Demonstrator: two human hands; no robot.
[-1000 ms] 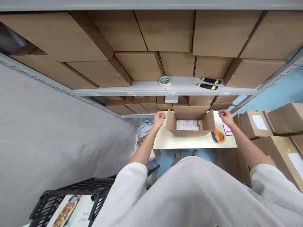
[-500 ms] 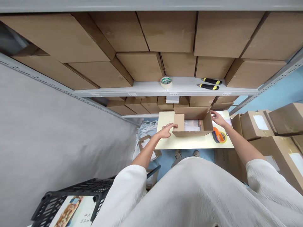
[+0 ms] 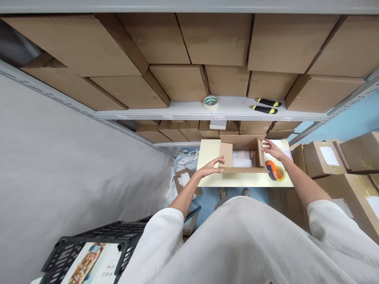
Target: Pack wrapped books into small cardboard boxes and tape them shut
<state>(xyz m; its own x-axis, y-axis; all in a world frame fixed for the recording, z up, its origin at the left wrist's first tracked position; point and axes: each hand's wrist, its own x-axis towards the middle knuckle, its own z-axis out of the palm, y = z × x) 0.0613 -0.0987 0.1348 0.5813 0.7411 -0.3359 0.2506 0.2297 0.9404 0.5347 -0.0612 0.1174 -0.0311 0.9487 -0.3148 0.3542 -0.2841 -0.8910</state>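
Note:
An open cardboard box (image 3: 243, 170) sits on the pale yellow tabletop (image 3: 209, 148), with clear-wrapped printed items (image 3: 242, 158) inside. Its left flap (image 3: 226, 152) is folded inward, while the right flap (image 3: 260, 154) stands up, leaning in. My left hand (image 3: 209, 167) is at the near left corner, fingers spread and touching the flap and near edge. My right hand (image 3: 271, 150) has its bent fingers on the right flap, holding it from the outer side. Close to my right forearm lies an orange and blue tape dispenser (image 3: 272, 170) with yellowish tape.
A shelf (image 3: 237, 105) above the table bears a masking tape roll (image 3: 211, 102), two black and yellow utility knives (image 3: 266, 105) and rows of cartons (image 3: 227, 81). Stacked cartons (image 3: 328, 157) stand right. A black plastic crate (image 3: 130, 236) is lower left, beside a grey wall (image 3: 74, 165).
The fingers of my left hand have spread apart at the box's left side. My right hand has come in against the right flap, which leans further inward.

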